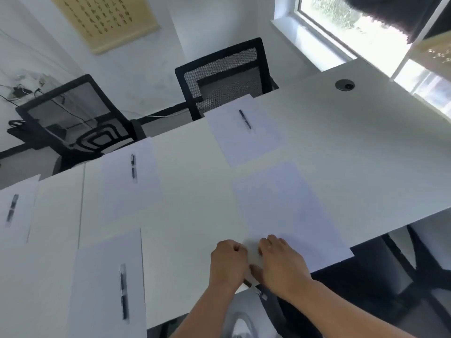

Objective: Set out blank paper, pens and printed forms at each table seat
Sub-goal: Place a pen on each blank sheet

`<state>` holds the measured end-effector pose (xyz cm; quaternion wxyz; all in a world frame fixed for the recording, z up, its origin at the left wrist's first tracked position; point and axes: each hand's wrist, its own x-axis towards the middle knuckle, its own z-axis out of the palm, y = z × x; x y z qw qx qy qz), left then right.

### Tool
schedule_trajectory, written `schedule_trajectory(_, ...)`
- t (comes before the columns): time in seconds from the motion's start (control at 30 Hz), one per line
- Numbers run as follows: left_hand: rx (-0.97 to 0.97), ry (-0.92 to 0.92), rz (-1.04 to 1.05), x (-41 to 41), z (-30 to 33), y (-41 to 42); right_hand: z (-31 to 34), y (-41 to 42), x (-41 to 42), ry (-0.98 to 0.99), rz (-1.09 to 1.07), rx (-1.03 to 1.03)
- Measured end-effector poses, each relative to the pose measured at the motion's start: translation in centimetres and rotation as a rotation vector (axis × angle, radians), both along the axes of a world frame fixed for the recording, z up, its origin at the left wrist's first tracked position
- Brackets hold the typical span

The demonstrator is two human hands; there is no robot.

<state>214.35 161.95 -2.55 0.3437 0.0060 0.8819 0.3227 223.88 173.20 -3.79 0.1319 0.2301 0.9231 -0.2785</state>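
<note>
Blank sheet [288, 211] under both hands, left hand [228, 261] fisted (empty?), right hand [280, 264] gripping pen [256, 289]

2 mesh chairs [224, 76], window [353, 28], wall scroll [105, 20]

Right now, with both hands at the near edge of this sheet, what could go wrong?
1. The sheet under both hands lies skewed, its right corner past the table edge; it might slide off.
2. A pen shows below the right hand, past the edge; how it is held is hidden, so it could drop.
3. The left hand pulling could crease the sheet.
</note>
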Motion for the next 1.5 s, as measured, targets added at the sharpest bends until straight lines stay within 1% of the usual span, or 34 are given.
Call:
schedule_trajectory(0.1,-0.026,0.019,-0.026,-0.6,-1.0,-0.6,-0.5,-1.9,-0.7,0.058,0.052,0.011)
schedule_trajectory(0.23,0.039,-0.001,-0.022,-0.8,-1.3,-1.7,-1.3,-4.5,-0.3,0.122,0.102,0.053)
schedule_trajectory(0.37,0.07,0.008,-0.013,-1.3,-1.6,-2.0,-2.4,-6.0,0.7,0.135,0.17,0.09)
schedule_trajectory(0.5,0.109,-0.032,-0.021,-1.6,-1.6,-2.4,-2.8,-6.3,0.6,0.102,0.243,0.139)
schedule_trajectory(0.63,0.131,-0.067,-0.012,-1.8,-1.4,-2.7,-2.9,-6.0,0.5,0.096,0.277,0.154)
schedule_trajectory(0.73,0.142,-0.065,-0.021,-1.8,-1.2,-2.9,-2.4,-5.2,0.7,0.088,0.317,0.116)
schedule_trajectory(0.9,0.192,-0.065,0.003,-1.5,-0.6,-3.7,-0.9,-4.1,0.2,0.192,0.252,0.089)
schedule_trajectory(1.0,0.183,-0.051,0.021,-1.1,-0.3,-4.4,0.0,-3.4,0.2,0.149,0.222,0.059)
schedule_trajectory(1.23,0.198,0.005,0.067,2.1,0.5,-6.3,1.7,-2.9,1.9,0.128,0.181,0.052)
schedule_trajectory(1.4,0.145,0.031,0.019,4.1,0.6,-7.5,2.2,-3.6,3.1,0.138,0.149,0.05)
schedule_trajectory(1.5,0.144,0.034,0.023,5.0,0.6,-8.9,2.2,-5.0,3.7,0.129,0.148,0.054)
